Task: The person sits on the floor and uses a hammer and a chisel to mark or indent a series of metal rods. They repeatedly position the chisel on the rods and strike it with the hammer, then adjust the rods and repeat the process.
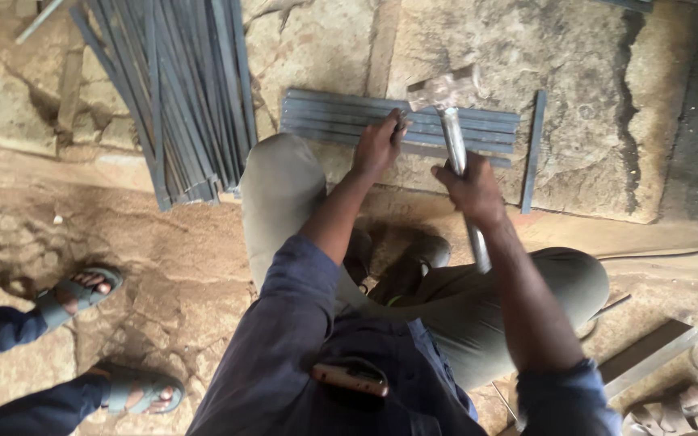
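Hammer point(447, 97) gripped by right hand point(470, 187); left hand point(377, 145) presses bars point(341, 119).

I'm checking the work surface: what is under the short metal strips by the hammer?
The row of short metal strips lies flat on a rough stone slab. The left hand and the hammer cover part of the row, so what lies beneath there is hidden.

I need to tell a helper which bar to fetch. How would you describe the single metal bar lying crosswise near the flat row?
Start at the pale stone slab ahead of the crouching person. A row of flat grey steel bars lies side by side on it, under the steel-handled hammer in the right hand. The lone grey bar sits at the row's right end, turned across the others.
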